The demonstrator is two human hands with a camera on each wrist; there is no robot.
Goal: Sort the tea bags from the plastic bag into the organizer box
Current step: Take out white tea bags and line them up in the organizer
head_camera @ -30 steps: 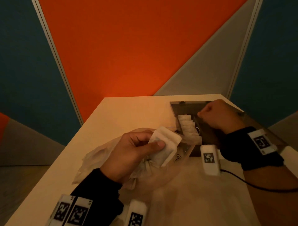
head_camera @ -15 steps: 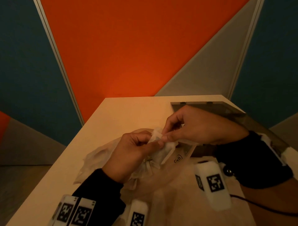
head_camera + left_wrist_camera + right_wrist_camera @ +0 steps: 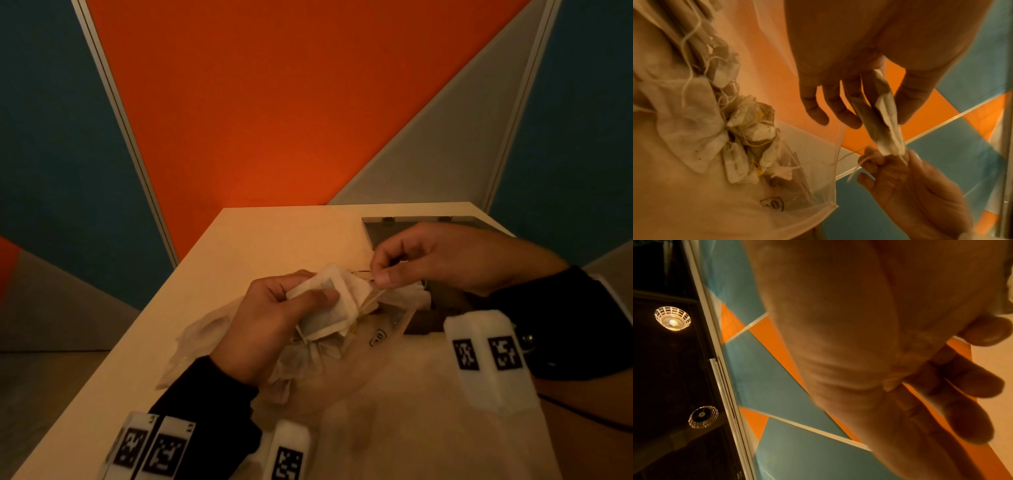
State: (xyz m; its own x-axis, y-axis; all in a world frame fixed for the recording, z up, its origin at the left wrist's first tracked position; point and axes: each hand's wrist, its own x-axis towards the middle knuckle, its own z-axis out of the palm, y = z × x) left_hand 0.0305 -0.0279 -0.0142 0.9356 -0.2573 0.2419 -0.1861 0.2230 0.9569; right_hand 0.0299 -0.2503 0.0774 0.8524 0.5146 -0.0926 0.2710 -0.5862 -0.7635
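We hold a small stack of tea bags [image 3: 329, 308] pinched in our left hand [image 3: 274, 325] above the plastic bag [image 3: 735, 203]; our right hand [image 3: 442, 260] pinches the stack's upper corner, near the organizer box [image 3: 380, 229]. They look light, soft and easily torn, with strings [image 3: 855, 168] apt to tangle; we judge it best to grip the sealed paper edge, not a thread.
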